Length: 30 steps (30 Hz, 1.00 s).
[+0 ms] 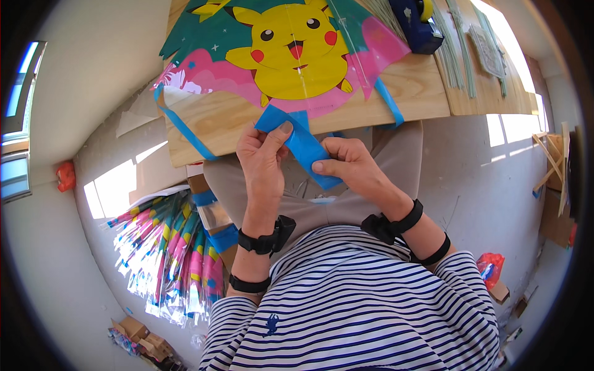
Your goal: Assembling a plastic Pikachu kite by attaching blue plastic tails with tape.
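A blue plastic strip (303, 146) is stretched slantwise between my two hands, just off the table's near edge. My left hand (263, 154) pinches its upper end between thumb and fingers. Lower down on the strip, my right hand (349, 162) grips it with the thumb on top. Beyond them a kite (299, 55) lies flat on the wooden table, with a yellow cartoon figure on green and pink. Blue tails hang from it over the edge, one at the left (185, 133) and one at the right (388, 102).
A dark blue tape dispenser (419, 28) stands at the kite's right, beside bundles of thin pale rods (448, 49) and a clear plastic tray (486, 51). Many wrapped, rolled colourful kites (173, 253) lie low at my left, next to boxes. Cardboard boxes (142, 337) sit on the floor.
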Each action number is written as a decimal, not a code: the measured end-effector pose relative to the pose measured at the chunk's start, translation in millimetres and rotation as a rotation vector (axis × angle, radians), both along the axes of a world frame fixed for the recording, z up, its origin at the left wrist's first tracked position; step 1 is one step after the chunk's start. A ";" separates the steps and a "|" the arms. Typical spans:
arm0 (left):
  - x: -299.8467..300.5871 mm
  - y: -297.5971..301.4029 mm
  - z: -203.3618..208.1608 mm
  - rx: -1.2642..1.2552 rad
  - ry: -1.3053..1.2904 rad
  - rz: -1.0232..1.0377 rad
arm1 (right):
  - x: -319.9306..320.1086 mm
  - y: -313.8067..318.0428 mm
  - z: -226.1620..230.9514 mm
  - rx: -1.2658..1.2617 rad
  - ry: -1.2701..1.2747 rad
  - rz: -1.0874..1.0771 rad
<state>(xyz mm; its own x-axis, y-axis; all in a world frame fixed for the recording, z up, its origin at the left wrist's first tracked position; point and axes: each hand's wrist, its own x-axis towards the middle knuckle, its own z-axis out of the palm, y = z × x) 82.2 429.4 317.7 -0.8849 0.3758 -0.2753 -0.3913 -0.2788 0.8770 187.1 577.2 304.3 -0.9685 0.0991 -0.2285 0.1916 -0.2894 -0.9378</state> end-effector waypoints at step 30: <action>35.7 11.7 -12.7 -0.076 -0.078 -0.475 | -33.4 22.9 6.5 -0.039 -0.022 -0.577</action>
